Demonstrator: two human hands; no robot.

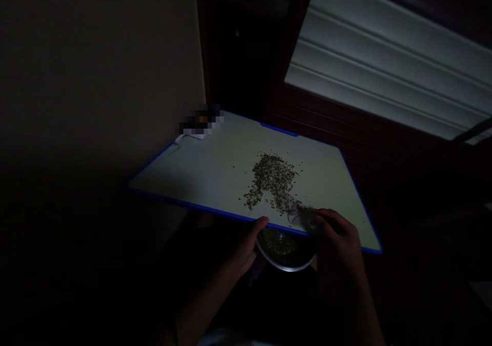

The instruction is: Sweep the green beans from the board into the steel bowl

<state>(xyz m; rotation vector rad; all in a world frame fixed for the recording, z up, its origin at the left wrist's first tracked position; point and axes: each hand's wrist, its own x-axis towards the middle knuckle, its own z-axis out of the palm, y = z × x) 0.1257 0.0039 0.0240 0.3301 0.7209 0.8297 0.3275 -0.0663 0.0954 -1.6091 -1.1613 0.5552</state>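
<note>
A pale board-like tabletop [215, 177] with a blue rim carries a scattered patch of small dark grains [273, 174], perhaps beans or seeds. At its near edge, my left hand [248, 246] has its thumb on top of the rim and its fingers curled below. My right hand [340, 230] pinches a clear, roundish piece [309, 220] that looks like a plastic lid. That piece lies low over the board, touching the near end of the grains. Under the edge, between my hands, is a metal bowl [290, 269] with greenish grains inside, partly hidden by the board.
A blurred-out item [200, 122] lies at the board's far left corner, with a white strip beside it. A plain wall [100, 54] rises on the left. Dark wood and pale slatted panels [369, 43] stand behind. The room is very dim.
</note>
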